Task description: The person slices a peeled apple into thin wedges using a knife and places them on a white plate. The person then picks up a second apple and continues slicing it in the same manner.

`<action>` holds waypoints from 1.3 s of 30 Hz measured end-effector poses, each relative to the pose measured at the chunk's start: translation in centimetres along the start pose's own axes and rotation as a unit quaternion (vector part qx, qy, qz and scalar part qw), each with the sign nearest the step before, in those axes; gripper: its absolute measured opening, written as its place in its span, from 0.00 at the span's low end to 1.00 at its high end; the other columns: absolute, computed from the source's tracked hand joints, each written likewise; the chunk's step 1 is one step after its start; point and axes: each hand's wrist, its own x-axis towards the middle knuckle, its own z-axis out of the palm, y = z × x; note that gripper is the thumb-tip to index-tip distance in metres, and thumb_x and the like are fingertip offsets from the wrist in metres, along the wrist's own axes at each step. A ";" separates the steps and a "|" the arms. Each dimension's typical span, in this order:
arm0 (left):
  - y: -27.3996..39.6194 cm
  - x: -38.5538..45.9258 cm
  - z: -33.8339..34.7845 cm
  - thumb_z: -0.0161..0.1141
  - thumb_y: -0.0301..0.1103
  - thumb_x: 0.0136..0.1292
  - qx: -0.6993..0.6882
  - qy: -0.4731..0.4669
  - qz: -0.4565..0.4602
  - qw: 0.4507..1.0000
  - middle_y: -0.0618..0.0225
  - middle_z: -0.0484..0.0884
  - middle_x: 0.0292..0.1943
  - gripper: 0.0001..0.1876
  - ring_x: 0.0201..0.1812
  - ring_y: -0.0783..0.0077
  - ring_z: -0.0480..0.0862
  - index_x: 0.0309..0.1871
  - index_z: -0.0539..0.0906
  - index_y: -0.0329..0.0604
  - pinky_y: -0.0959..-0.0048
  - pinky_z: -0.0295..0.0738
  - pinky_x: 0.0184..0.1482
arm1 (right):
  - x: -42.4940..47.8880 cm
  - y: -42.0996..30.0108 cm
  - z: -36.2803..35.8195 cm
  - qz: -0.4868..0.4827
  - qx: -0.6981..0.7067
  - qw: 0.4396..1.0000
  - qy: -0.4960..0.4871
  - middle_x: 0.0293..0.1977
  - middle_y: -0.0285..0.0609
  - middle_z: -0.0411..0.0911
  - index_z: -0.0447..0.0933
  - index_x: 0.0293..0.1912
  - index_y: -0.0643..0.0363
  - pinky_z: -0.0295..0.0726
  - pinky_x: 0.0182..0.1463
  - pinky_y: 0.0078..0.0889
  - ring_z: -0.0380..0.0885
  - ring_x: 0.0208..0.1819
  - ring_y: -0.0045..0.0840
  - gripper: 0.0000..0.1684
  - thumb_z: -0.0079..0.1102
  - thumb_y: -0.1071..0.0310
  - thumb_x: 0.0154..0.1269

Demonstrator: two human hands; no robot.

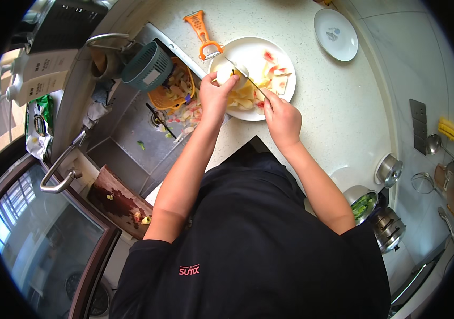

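Observation:
Over a large white plate (254,41), my left hand (215,95) holds a peeled, pale round fruit (224,73) with a short dark stem. A knife (255,85) is gripped in my right hand (284,119), its blade slanting up and left against the fruit's right side. Cut fruit pieces (278,81), pale yellow with some pink-red parts, lie on the plate beneath and to the right. Just beyond the plate's left rim rests an orange peeler (205,40) with a metal blade. My fingers hide part of the fruit.
To the left, a steel sink (131,131) contains an orange basket (190,77) of scraps, a teal basket (149,65) and loose peelings (187,115). A wet cutting board (119,199) leans near the faucet (61,175). Farther right are a small white plate (335,35) and a pot of greens (364,205).

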 end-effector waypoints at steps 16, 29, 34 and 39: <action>1.0 -0.4 -1.8 0.66 0.31 0.67 -0.248 -0.177 -0.059 0.951 0.57 0.83 0.56 0.25 0.57 0.66 0.85 0.63 0.73 0.30 0.66 0.82 0.62 | 0.3 0.9 -1.3 0.148 0.184 0.971 -0.032 0.37 0.48 0.88 0.83 0.57 0.58 0.83 0.41 0.32 0.87 0.36 0.35 0.17 0.61 0.64 0.73; 1.7 -1.0 -1.8 0.67 0.32 0.68 -0.390 -0.175 -0.132 0.894 0.58 0.82 0.58 0.24 0.60 0.62 0.82 0.63 0.74 0.35 0.59 0.78 0.68 | -1.3 -2.1 -3.0 0.080 0.274 0.958 0.026 0.38 0.50 0.88 0.82 0.57 0.59 0.83 0.41 0.36 0.88 0.37 0.39 0.17 0.62 0.65 0.72; 1.3 -0.6 -2.0 0.67 0.32 0.68 -0.323 -0.202 -0.110 0.918 0.59 0.83 0.56 0.23 0.59 0.64 0.83 0.62 0.76 0.35 0.63 0.78 0.67 | -0.5 -0.3 -1.3 0.096 0.166 0.978 -0.081 0.37 0.50 0.87 0.83 0.53 0.58 0.83 0.40 0.41 0.87 0.37 0.43 0.15 0.61 0.61 0.73; 1.9 -0.8 -2.1 0.69 0.31 0.67 -0.251 -0.179 -0.090 0.947 0.62 0.86 0.53 0.21 0.52 0.71 0.86 0.60 0.78 0.34 0.71 0.80 0.60 | -1.6 -0.6 0.0 0.088 0.122 0.988 -0.020 0.34 0.47 0.87 0.83 0.53 0.56 0.83 0.39 0.43 0.86 0.35 0.43 0.15 0.61 0.62 0.72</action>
